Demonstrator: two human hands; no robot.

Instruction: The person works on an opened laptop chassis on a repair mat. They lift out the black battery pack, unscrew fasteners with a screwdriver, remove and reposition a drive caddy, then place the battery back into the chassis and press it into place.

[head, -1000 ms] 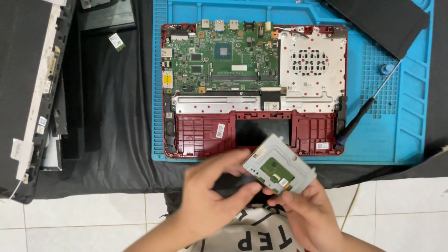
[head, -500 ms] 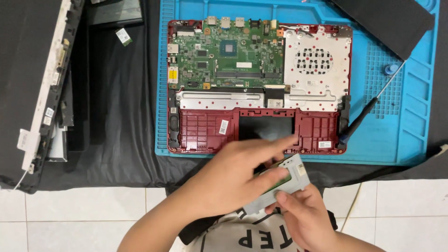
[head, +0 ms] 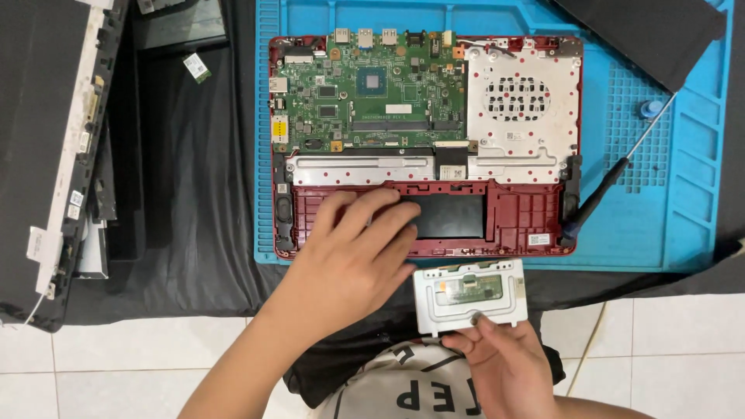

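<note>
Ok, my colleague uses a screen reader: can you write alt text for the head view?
From above, a left hand rests on an opened red laptop base with its green circuit board exposed, on a blue mat. The right hand holds a silver touchpad plate by its lower edge; a screwdriver lies to the right.

Setting: informal electronics repair spot, likely in a home. Work laid out on a white tiled floor (head: 140, 372) over black cloth (head: 194, 233). Blue repair mat (head: 683, 202) carries an opened red laptop (head: 423, 140) with its green board exposed. Screwdriver (head: 613, 186) on mat. Detached panels (head: 54, 155) stacked at left.
</note>
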